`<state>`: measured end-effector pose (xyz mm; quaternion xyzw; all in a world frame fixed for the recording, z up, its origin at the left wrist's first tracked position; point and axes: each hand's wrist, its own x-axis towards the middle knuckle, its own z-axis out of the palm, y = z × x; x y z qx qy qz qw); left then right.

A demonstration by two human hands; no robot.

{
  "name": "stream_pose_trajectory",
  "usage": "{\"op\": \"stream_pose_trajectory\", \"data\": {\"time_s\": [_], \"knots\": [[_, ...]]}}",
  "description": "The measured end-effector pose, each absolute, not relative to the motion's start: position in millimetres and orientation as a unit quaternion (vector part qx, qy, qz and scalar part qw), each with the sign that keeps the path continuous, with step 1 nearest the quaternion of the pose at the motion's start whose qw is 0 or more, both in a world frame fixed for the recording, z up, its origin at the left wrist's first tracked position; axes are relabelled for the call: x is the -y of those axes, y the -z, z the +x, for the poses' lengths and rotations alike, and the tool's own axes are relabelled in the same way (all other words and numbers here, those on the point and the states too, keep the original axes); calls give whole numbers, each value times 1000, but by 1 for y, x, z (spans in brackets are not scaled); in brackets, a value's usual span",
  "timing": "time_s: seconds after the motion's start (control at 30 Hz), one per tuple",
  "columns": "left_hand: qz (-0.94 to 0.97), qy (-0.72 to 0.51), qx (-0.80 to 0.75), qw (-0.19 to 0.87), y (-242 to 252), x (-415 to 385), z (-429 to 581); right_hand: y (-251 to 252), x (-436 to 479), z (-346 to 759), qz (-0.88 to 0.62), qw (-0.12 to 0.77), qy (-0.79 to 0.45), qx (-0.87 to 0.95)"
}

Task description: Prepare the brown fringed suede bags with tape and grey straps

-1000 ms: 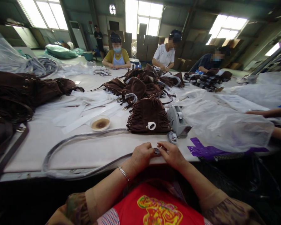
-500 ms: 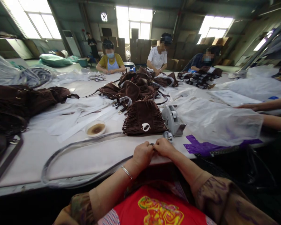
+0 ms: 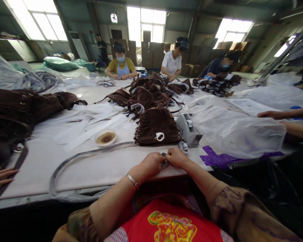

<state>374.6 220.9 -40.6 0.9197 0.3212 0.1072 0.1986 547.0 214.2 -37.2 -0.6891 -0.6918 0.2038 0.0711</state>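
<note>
My left hand [image 3: 150, 163] and my right hand [image 3: 177, 157] meet at the near edge of the white table [image 3: 65, 161], fingers pinched together on a small dark piece [image 3: 164, 158] that I cannot make out. A plastic-wrapped strap [image 3: 73, 159] loops across the table to the left of my hands. Just beyond them lies a brown fringed bag [image 3: 158, 127] with a white tag. A grey tape dispenser [image 3: 188, 129] stands to its right.
A small dish [image 3: 105, 137] of brown stuff sits left of the bag. More brown bags [image 3: 146, 92] pile up mid-table and at the left [image 3: 20, 107]. Clear plastic bags [image 3: 237, 129] and purple tape [image 3: 217, 158] lie right. Other people's hands show at the left [image 3: 0, 176] and right [image 3: 275, 115]; three people sit opposite.
My hands have drawn closer together on the small piece. A co-worker's fingers have come into view at the left edge. The view has shifted slightly.
</note>
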Motion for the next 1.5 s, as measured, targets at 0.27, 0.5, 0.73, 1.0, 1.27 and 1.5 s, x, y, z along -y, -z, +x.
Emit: {"op": "stream_pose_trajectory", "data": {"time_s": [0.27, 0.5, 0.73, 1.0, 1.27, 1.5], "knots": [[920, -72, -341, 179, 38, -236, 374, 38, -207, 549, -691, 99, -218, 682], [923, -56, -330, 188, 42, -241, 376, 39, -209, 550, -688, 113, -241, 675], [839, -102, -502, 183, 45, -232, 395, 46, -202, 550, -698, 140, -275, 647], [798, -145, -532, 244, 44, -231, 408, 50, -213, 547, -724, 115, -333, 593], [886, -176, -366, 222, 38, -219, 380, 49, -228, 548, -734, 85, -271, 617], [917, -60, -379, 107, 46, -232, 371, 44, -229, 544, -743, 67, -211, 631]]}}
